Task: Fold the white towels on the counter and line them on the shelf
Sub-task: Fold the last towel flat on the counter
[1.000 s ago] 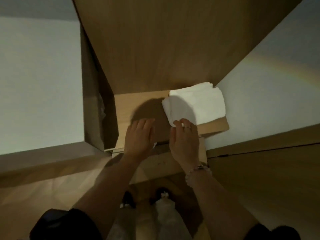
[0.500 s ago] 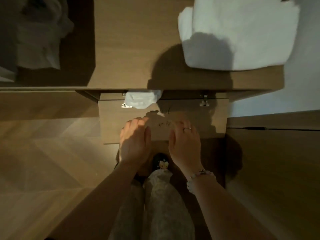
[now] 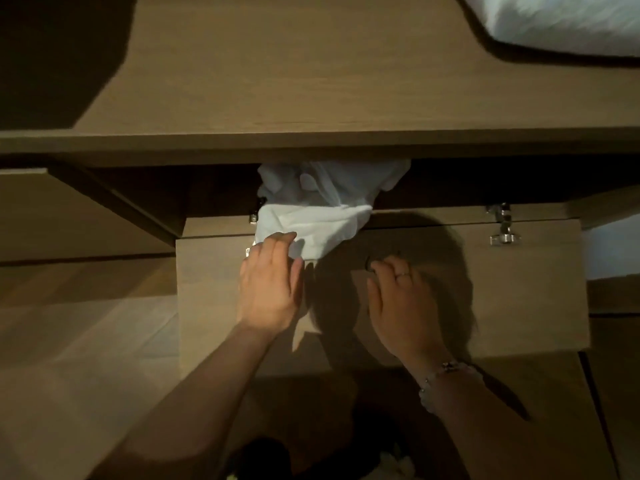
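Note:
A crumpled white towel [image 3: 322,216] spills out of the dark compartment under the wooden counter [image 3: 311,81] and hangs over the folded-down cabinet door [image 3: 519,289]. My left hand [image 3: 270,282] lies flat at the towel's lower left edge, fingertips touching the cloth. My right hand [image 3: 401,303] hovers over the door to the right of the towel, fingers loosely bent, holding nothing. A folded white towel [image 3: 568,22] lies on the counter at the top right, partly cut off by the frame.
Two metal hinges [image 3: 502,226] join the door to the cabinet. Wooden floor [image 3: 86,341] lies to the left. A dark recess [image 3: 52,46] sits at the top left. My legs show at the bottom edge.
The view has come down closer to the open cabinet. My left hand moved up the door to touch the crumpled towel. My right hand stays on the door beside it.

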Demonstrator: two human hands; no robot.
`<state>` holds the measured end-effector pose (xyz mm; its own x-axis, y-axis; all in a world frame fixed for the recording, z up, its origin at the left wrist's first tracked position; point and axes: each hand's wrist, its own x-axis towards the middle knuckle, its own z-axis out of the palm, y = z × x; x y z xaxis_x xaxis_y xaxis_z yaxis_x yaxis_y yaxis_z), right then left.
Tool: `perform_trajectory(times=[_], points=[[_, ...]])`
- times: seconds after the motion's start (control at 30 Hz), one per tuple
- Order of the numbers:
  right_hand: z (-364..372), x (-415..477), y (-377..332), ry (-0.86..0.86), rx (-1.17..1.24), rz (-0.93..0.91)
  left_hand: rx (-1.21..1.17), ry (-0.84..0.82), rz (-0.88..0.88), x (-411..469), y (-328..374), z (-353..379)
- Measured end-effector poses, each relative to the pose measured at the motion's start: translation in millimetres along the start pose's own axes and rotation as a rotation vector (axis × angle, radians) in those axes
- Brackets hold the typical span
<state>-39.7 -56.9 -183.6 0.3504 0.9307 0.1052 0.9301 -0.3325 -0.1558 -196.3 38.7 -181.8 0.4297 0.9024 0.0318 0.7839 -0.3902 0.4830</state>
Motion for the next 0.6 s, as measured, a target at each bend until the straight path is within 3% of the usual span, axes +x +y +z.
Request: perform_trajectory(times=[0.1, 0.27, 0.37, 0.47, 0.6], points=[[24.1, 31.1, 6.6, 0.127, 0.054, -0.028, 0.006, 0.054, 0.026, 27.6, -18.4, 19.4], [48.6, 75.5, 28.9, 0.343, 0.041, -0.119, 0.089, 0.066, -0.103, 62.5, -31.0, 42.1], [50.0, 92.4, 40.0, 0.351, 0.0, -0.155, 0.158, -0.029, -0.098, 78.2, -30.6, 44.2], [47.9, 91.9, 42.2, 0.33, 0.048, -0.101, 0.08, -0.167, -0.118, 82.6, -27.1, 42.0], [56.1, 80.6, 28.8, 0.225, 0.169, -0.066, 0.03, -0.208, -0.073, 71.4, -19.7, 52.1]])
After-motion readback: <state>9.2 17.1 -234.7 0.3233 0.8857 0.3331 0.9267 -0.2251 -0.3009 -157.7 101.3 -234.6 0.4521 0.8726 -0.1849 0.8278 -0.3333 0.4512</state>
